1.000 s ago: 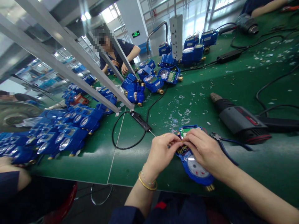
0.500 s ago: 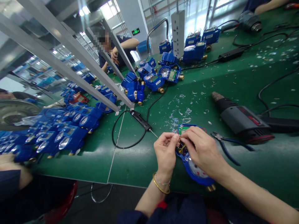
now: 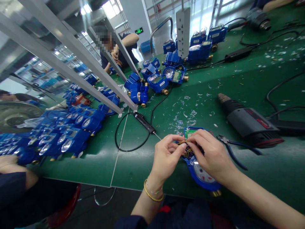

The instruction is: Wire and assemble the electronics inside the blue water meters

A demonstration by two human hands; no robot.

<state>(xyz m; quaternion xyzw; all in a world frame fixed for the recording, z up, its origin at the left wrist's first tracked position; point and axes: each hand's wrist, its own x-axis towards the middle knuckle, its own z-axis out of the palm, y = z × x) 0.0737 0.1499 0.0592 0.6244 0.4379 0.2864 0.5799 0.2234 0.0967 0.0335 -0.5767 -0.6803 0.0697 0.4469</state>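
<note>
A blue water meter (image 3: 202, 173) lies in front of me with its housing uncovered, showing a green circuit board (image 3: 192, 133) and thin wires (image 3: 189, 153). My left hand (image 3: 168, 156) pinches the thin yellow wires over the housing, thumb and forefinger together. From the other side my right hand (image 3: 209, 152) closes its fingertips on the same wires, almost touching the left ones. The wire ends between the fingertips are too small to make out. Just right of my right hand rest cutting pliers (image 3: 232, 148) with dark blue handles.
A heat gun (image 3: 250, 121) lies on the green table at right. An electric screwdriver (image 3: 144, 122) with its cable lies left of my hands. Many blue meters (image 3: 73, 136) crowd the left side, beside metal posts (image 3: 95, 63). A power strip (image 3: 183, 33) hangs at the back. Co-workers sit nearby.
My left hand has shifted slightly left and turned, with its wrist lower and further left. More yellow wire shows between the fingertips. My right hand still pinches at the housing.
</note>
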